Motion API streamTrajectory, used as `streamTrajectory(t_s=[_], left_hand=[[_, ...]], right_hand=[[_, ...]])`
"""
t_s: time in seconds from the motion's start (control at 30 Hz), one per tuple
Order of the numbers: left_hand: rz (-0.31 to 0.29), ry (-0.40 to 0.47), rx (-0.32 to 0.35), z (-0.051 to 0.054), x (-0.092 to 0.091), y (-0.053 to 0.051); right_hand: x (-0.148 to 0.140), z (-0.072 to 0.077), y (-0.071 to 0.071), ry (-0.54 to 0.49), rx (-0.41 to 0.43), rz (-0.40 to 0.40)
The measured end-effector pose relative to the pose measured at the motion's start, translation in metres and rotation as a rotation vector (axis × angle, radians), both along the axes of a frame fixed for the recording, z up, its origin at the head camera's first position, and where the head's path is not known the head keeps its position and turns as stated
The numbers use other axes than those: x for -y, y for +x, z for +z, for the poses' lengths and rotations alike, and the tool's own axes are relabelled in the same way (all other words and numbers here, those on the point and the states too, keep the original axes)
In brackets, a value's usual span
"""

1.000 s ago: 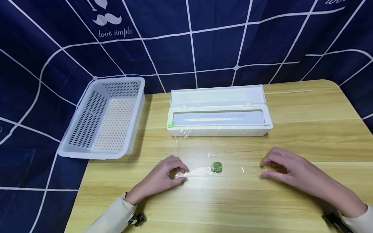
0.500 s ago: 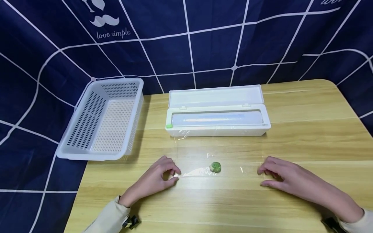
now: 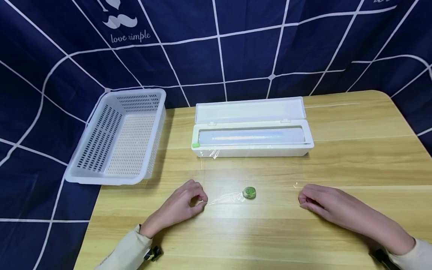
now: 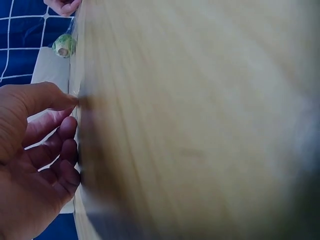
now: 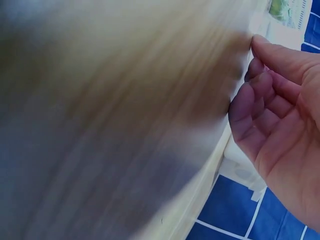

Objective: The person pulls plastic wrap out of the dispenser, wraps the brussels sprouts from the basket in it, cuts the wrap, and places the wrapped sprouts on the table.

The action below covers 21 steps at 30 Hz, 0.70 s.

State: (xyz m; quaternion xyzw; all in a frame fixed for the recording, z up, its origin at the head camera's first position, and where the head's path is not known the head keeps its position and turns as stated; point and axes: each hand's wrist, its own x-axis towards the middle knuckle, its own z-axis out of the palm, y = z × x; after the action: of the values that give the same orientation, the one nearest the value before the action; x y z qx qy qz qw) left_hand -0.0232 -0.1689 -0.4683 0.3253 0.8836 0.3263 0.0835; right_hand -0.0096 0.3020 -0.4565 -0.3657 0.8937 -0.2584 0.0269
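Observation:
A sheet of clear cling film [image 3: 227, 198] stretches from a white dispenser box [image 3: 253, 152] toward me across the wooden table. My left hand [image 3: 182, 202] pinches its near left corner between thumb and forefinger. At the near right corner my right hand [image 3: 325, 202] has thumb and forefinger together on the film edge. Between the hands lies a small green Brussels sprout [image 3: 249, 192]; whether it is on or under the film I cannot tell. In the left wrist view, the thumb [image 4: 62, 102] meets the forefinger at the table edge. The right wrist view shows the thumb [image 5: 275, 52] low against the table.
The dispenser's lid [image 3: 249, 110] is raised, with the film roll [image 3: 251, 137] inside and a green cutter slider [image 3: 196, 145] at its left end. A white perforated basket [image 3: 154, 142] stands at the back left. A dark blue checked cloth [image 3: 249, 56] hangs behind the table.
My left hand has shifted slightly left. My right thumb and fingers, apart before, have come together at the film's right corner. The sprout and box keep their places.

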Motion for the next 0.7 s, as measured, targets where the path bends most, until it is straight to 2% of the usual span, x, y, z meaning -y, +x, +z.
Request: streamTrajectory(t_s=[0.33,0.7], left_hand=[[-0.025,0.011,-0.003,0.0002,0.0026,-0.0028],[-0.002,0.098,0.089,0.0039,0.0048,-0.0047]], right_hand=[[0.0002,0.0023,0.0006,0.0,-0.017,-0.005],[-0.0016,0.0068,-0.0048,-0.035,0.015,-0.021]])
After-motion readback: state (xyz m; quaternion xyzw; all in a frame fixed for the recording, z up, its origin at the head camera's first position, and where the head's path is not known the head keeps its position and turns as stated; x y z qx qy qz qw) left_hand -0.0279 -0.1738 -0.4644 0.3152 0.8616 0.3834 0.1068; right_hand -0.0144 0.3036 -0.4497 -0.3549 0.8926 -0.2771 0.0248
